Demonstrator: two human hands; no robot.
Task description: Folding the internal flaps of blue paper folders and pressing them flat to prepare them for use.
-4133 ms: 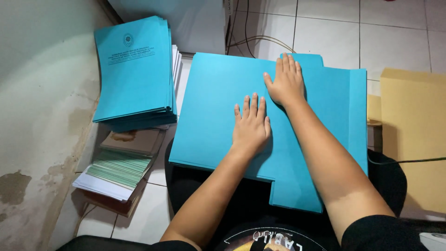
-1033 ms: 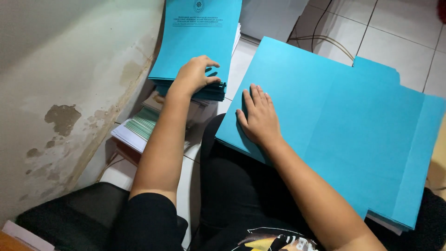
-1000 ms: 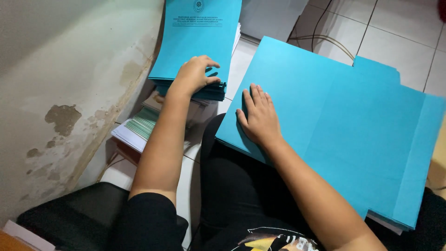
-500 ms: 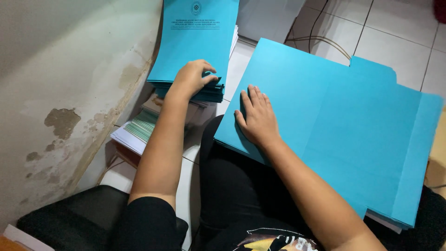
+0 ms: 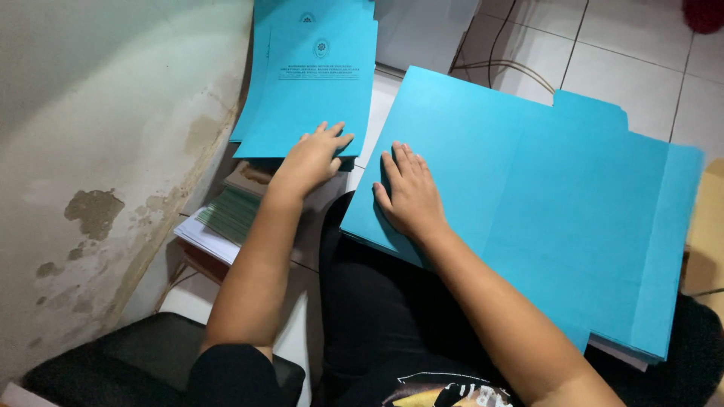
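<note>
a: where are the hands?

b: the left hand (image 5: 313, 154) lies fingers spread, palm down, on the near edge of the stack of printed turquoise card covers (image 5: 313, 83) by the stained wall (image 5: 90, 151). it presses flat; i see no pinch around a sheet. the right hand (image 5: 411, 196) is also flat and open, fingers together, on the near left corner of the large unfolded turquoise card folder (image 5: 543, 203) across the lap.

a: so how would one work that stack well?

b: my judgement: slide the top cover with the fingertips until its edge overhangs, then lift it, so only one sheet comes away. the right hand's weight keeps the big folder from slipping off the knees, and that seems worth keeping.

a: anything that holds things?

b: no box or tray. the unfolded folder is the nearest to a container: it lies open with its tabbed flap (image 5: 592, 113) away from the person, and nothing rests inside. more turquoise sheets show under its right edge. under the printed covers sits a pile of green-edged and white papers (image 5: 226, 222) on the white tiled floor (image 5: 626, 68).

a: and the cables?

b: thin cables (image 5: 498, 64) run over the tiles beyond the folder, apart from both hands.
</note>
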